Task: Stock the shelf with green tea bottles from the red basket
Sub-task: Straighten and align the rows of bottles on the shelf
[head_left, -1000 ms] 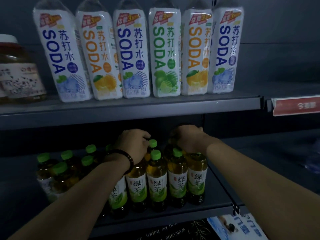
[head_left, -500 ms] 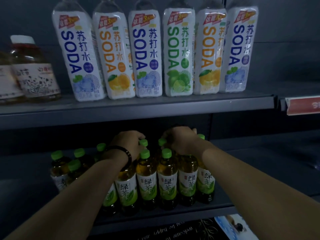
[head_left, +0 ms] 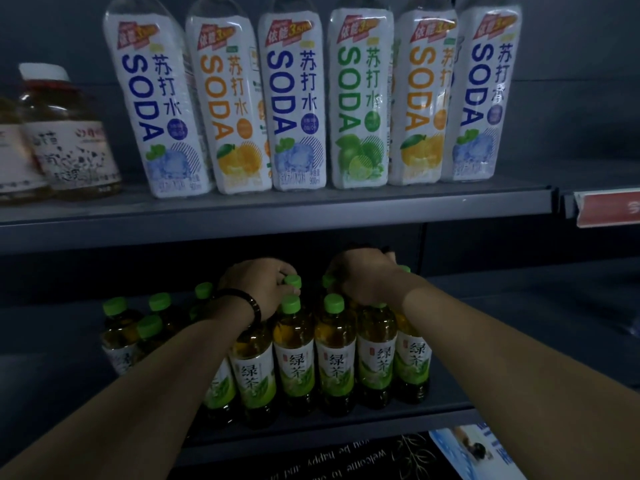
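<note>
So both hands are parked right on top of the green tea bottles (head_left: 334, 358), which stand on the lower shelf (head_left: 502, 334) in a tight front row with a looser bunch off at 9 o'clock. The left hand (head_left: 258, 289), the one with the dark bracelet (head_left: 254, 306), has its fingers (head_left: 281, 270) curled over a bottle neck and against a green cap. The right hand (head_left: 363, 278) is clamped the same way over the tops at the 3 o'clock end of the row, though its fingertips are tucked behind, so I can't tell the exact grip.

What the next nudge hangs on, imo: the bottles sit straight down at 6 o'clock from each palm, long axis upright, so any push or pull goes in at the caps, high up where a bottle tips easily. The left hand is the nearer one to that stray bunch at 9 o'clock. The red basket isn't in view at all.

Versus a second ago: the view has swung a bit left, so the soda bottles (head_left: 294, 98) upstairs slid toward 3 o'clock and a brown jar (head_left: 69, 133) shows more fully. Both hands are still on the caps, hardly moved over the last half second.
</note>
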